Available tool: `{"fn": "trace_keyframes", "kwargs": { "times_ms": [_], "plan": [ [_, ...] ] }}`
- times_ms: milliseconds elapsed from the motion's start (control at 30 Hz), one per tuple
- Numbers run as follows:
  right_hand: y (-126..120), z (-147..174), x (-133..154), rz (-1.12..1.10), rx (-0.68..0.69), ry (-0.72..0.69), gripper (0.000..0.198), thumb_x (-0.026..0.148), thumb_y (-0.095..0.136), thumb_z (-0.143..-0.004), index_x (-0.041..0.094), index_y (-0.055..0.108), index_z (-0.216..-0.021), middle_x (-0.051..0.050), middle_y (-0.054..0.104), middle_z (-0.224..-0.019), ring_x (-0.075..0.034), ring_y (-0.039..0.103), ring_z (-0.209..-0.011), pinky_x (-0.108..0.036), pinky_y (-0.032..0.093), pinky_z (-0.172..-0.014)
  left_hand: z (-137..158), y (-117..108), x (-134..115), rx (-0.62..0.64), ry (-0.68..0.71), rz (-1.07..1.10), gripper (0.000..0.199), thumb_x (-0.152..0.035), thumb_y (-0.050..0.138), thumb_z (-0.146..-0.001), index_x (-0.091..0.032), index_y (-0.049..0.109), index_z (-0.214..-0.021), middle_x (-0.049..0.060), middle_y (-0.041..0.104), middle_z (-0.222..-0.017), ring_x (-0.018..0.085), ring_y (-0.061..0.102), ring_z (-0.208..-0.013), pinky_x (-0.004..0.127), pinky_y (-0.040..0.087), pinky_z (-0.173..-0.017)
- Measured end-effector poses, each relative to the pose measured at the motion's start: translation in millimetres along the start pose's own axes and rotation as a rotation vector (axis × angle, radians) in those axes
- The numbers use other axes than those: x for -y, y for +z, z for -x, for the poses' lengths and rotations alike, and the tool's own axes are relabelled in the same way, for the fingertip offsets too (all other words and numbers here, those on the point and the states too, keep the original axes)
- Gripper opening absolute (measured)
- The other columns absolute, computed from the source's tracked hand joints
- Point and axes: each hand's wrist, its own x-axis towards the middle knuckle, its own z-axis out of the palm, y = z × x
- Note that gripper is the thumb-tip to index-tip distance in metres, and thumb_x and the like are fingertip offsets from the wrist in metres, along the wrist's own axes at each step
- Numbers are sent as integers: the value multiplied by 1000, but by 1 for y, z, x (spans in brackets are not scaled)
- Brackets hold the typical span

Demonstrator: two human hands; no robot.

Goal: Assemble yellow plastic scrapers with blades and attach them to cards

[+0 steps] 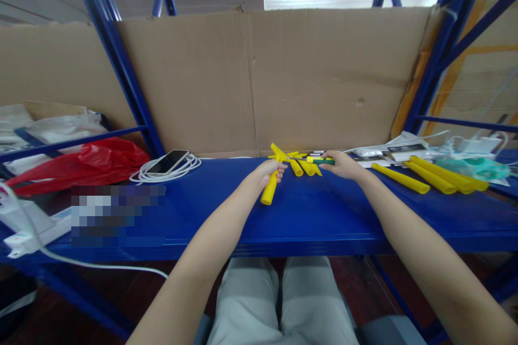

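My left hand (271,170) is wrapped round a yellow plastic tube piece (267,194) with a branching upper end, tilted above the blue shelf top. In my right hand (340,165) is a screwdriver (314,160) with a green and yellow handle. Its thin shaft points left, toward the upper part of the yellow piece; whether the tip touches cannot be made out. Several more yellow plastic pieces (297,168) lie just behind, between my hands.
Long yellow tubes (400,179) lie on the right, by small packets (407,148) and a green bag (471,168). To the left are a phone (169,161) on a coiled white cable (190,166) and a red plastic bag (101,159). A cardboard wall (202,86) stands behind.
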Motion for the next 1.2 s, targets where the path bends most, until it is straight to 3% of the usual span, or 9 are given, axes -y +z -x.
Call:
{"fn": "trace_keyframes", "kwargs": {
  "times_ms": [433, 800, 1033, 1200],
  "plan": [
    [3, -1, -3, 25, -24, -32, 25, 24, 60, -74, 15, 63, -97, -12, 69, -95, -24, 64, -87, -35, 48, -79, 1, 0, 0, -9, 15, -28, 19, -3, 44, -79, -19, 37, -72, -9, 35, -46, 4, 31, -31, 15, 23, -36],
    [3, 0, 10, -24, -157, -206, 20, 23, 59, -74, 17, 64, -92, -11, 63, -93, -23, 61, -87, -38, 47, -83, 0, -2, 1, -47, 38, -69, 20, -1, 46, -78, -19, 38, -72, -10, 34, -44, 3, 31, -30, 15, 23, -36],
    [14, -4, 13, -328, -304, -50, 26, 26, 61, -69, 18, 49, -90, -7, 56, -89, -20, 56, -84, -36, 47, -74, 3, 1, 0, -123, 72, -88, 20, -1, 45, -81, -19, 38, -74, -11, 32, -43, 3, 31, -29, 16, 24, -35],
    [8, 1, 22, -583, -216, 90, 32, 34, 63, -69, 21, 40, -86, 3, 50, -70, -12, 50, -58, -27, 43, -54, 5, 2, -1, -132, 82, -98, 21, -1, 46, -81, -19, 37, -73, -11, 33, -43, 3, 30, -29, 16, 24, -35]
  ]
}}
